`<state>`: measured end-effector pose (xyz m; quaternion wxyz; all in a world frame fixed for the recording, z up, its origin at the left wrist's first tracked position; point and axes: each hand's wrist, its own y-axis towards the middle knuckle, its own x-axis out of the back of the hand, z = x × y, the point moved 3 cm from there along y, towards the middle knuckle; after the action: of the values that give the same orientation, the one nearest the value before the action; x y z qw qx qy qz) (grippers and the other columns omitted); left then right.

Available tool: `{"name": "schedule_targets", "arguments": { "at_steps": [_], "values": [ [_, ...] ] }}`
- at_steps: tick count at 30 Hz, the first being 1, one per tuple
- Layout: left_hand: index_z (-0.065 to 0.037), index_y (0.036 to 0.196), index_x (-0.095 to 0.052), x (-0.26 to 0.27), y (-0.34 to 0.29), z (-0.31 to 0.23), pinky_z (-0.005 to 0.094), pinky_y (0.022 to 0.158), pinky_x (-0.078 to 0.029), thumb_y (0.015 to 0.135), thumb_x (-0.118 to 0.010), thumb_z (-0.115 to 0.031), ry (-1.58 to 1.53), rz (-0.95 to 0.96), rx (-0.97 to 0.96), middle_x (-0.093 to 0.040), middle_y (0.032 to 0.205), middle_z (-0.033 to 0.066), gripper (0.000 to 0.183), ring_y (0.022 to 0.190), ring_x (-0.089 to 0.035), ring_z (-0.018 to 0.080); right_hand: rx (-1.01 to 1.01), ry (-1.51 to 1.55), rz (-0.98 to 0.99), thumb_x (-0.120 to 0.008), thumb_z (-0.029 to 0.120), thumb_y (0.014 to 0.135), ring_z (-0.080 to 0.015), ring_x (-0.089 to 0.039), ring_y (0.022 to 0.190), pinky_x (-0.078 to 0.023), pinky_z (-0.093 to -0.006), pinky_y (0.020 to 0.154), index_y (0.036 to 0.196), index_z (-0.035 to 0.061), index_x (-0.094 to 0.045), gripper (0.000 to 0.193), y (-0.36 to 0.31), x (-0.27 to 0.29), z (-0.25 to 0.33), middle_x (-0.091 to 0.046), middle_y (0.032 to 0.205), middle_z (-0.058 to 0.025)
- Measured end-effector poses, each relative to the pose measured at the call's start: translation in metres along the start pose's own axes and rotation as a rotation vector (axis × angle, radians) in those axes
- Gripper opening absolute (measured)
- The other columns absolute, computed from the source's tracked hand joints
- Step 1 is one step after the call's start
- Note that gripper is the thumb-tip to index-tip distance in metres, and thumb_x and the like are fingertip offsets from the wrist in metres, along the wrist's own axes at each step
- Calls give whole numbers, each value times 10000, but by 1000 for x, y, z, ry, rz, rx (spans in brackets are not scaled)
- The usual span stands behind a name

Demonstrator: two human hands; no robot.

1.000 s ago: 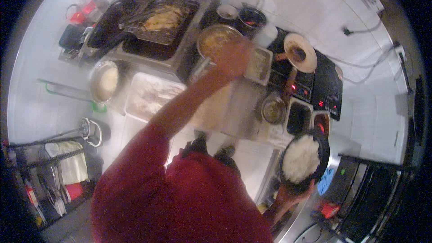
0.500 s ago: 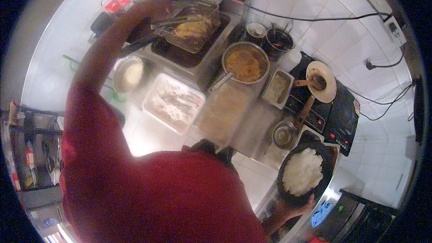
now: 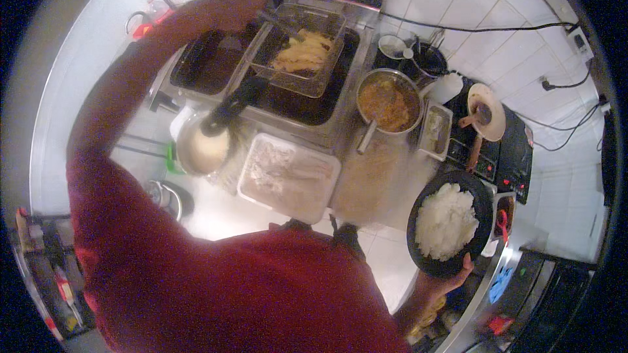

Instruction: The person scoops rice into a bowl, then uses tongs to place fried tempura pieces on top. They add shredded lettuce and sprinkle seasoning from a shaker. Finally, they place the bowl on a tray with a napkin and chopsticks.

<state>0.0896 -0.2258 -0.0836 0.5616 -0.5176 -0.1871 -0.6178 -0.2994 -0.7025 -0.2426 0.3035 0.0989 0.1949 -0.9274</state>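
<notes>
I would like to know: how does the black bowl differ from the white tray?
The bowl is round and black; the tray is white and roughly rectangular. The bowl is held in the right hand, while no hand touches the tray. The bowl holds a mound of what looks like rice; the tray holds patchy, flour-like powder. Both are open-topped, with pale contents.

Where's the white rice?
In the head view, the white rice is right of centre, just below the black cooktops, in a black bowl held by the right hand.
</notes>
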Motion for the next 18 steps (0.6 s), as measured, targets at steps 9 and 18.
{"name": "schedule_targets", "arguments": {
  "at_steps": [9,18],
  "values": [
    [-37,1288,-522,-32,-20,-9,448,1002,-466,867,-527,-124,441,-540,-252,-560,1278,148,430,1199,-537,329,-135,227,-35,-563,430,855,-311,-507,1232,-419,-497,1017,1247,94,-571,516,-81,-55,-43,-559,1316,-92],
    [-72,1196,-590,-70,48,9,431,999,-435,858,-524,-163,663,-823,-380,-579,1235,84,356,1198,-518,258,-90,130,-85,-587,418,844,-311,-535,1192,-437,-497,999,1202,97,-567,482,-108,-74,-64,-549,1308,-100]
  ]
}}
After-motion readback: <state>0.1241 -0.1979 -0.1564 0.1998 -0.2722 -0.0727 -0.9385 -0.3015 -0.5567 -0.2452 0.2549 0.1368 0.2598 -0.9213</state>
